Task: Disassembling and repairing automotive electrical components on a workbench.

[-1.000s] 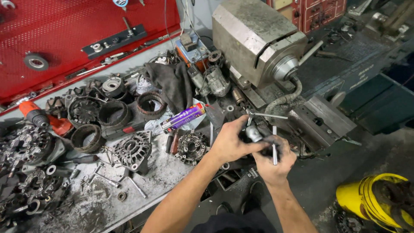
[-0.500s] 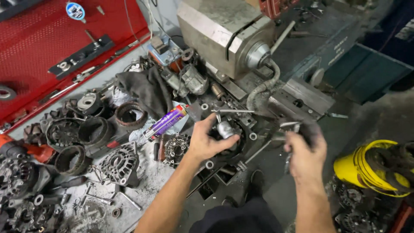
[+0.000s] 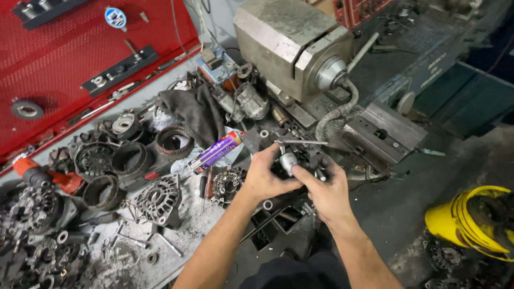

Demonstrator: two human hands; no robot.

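Head view. Both hands are meeting over the front edge of the bench, just below the lathe.

Left hand is curling its fingers around a small metal part, thumb lying across the front. Right hand is closing on the same part from the other side, forefinger pressing against its shiny face. The part is sitting between the two palms; its far side is hidden, so its shape cannot be told.

A thin rod is lying just above the hands.

Left of the hands: a purple tube is resting on the bench, with a dark rag behind it and alternator housings scattered nearby. A yellow bucket is standing on the floor, well apart to the right. A red pegboard is leaning behind the bench.
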